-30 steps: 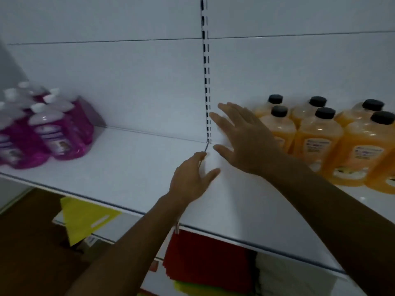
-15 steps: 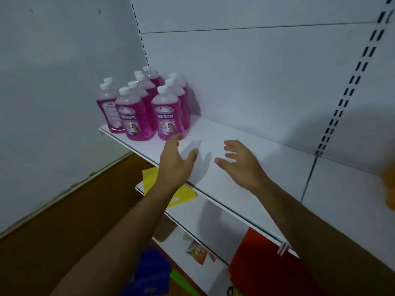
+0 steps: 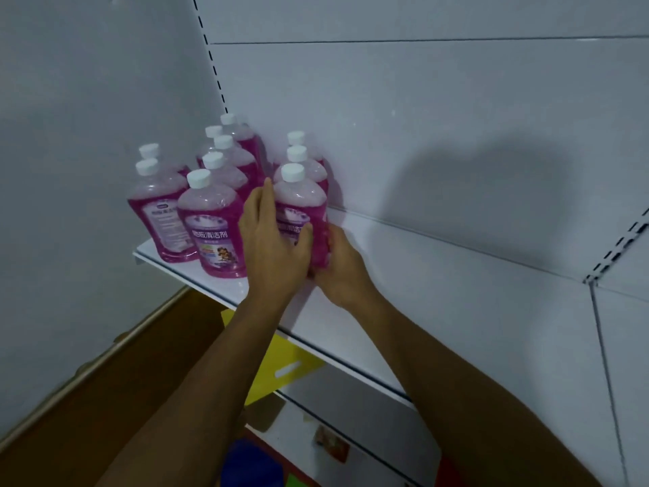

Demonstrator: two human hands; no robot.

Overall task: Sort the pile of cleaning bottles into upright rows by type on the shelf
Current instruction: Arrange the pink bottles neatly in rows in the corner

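Note:
Several pink bottles with white caps stand upright in rows at the left end of the white shelf (image 3: pixel 439 297). The front right pink bottle (image 3: pixel 298 202) is held between both my hands. My left hand (image 3: pixel 272 240) wraps its left side, thumb across the label. My right hand (image 3: pixel 339 265) grips its lower right side near the base. Another front bottle (image 3: pixel 210 223) stands just left of my left hand. The orange bottles are out of view.
A grey side wall closes the shelf's left end, and a white back panel with a slotted upright (image 3: pixel 214 61) stands behind. Below are a lower shelf (image 3: pixel 351 448), a yellow sheet (image 3: pixel 284 363) and a brown floor (image 3: pixel 105 398).
The view swung left from the orange bottles to the pink ones. Both hands moved forward from open above the shelf and took hold of the front right pink bottle.

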